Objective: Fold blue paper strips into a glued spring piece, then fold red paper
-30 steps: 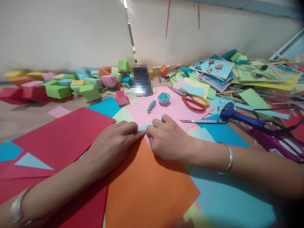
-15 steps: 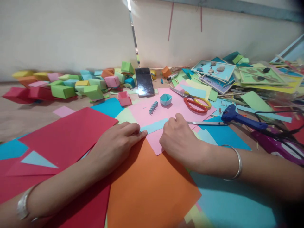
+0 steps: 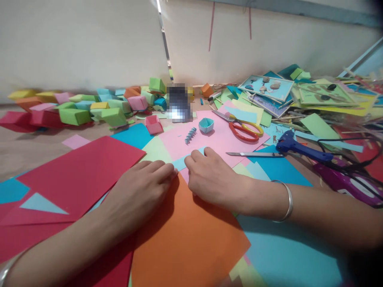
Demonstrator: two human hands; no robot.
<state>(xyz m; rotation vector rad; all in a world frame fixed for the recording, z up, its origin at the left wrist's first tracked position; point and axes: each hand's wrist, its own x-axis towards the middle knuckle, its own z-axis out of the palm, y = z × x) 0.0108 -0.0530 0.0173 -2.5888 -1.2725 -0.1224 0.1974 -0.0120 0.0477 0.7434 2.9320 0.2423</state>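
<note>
both hands (image 3: 176,179) low, close together, fingers curled

Two pale wall panels (image 3: 89,44) are standing behind everything, light showing through the narrow gap (image 3: 164,38) between them. A grey beam (image 3: 302,12) is running along the upper right, and a brownish surface, perhaps the floor (image 3: 18,159), is stretching below, daylight falling softly over it.
</note>
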